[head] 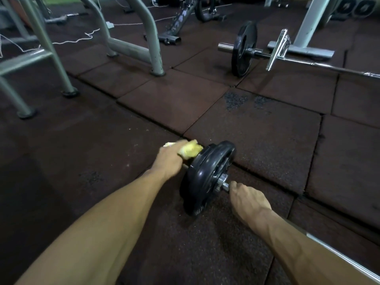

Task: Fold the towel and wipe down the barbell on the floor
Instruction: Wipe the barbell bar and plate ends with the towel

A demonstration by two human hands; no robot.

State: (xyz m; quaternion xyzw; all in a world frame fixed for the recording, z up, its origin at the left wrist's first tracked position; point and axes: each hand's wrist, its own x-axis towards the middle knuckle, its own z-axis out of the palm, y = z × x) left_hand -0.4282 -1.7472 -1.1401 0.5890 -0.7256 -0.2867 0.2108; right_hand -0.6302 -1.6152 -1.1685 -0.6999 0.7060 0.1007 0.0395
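A barbell lies on the dark rubber floor, its black weight plate (206,177) standing in the lower middle of the head view. The chrome bar (337,256) runs from the plate toward the lower right, partly hidden under my right forearm. My right hand (247,199) is closed around the bar just right of the plate's collar. My left hand (169,160) grips a bunched yellow towel (190,151) and presses it on the barbell's sleeve on the plate's far left side. The sleeve itself is hidden by towel and hand.
A second barbell (244,49) with a black plate lies at the back right, a chrome bar attachment (278,49) leaning on it. Grey machine frames (144,36) stand at the back left and a white upright (310,21) at the back right. White cords trail across the far floor.
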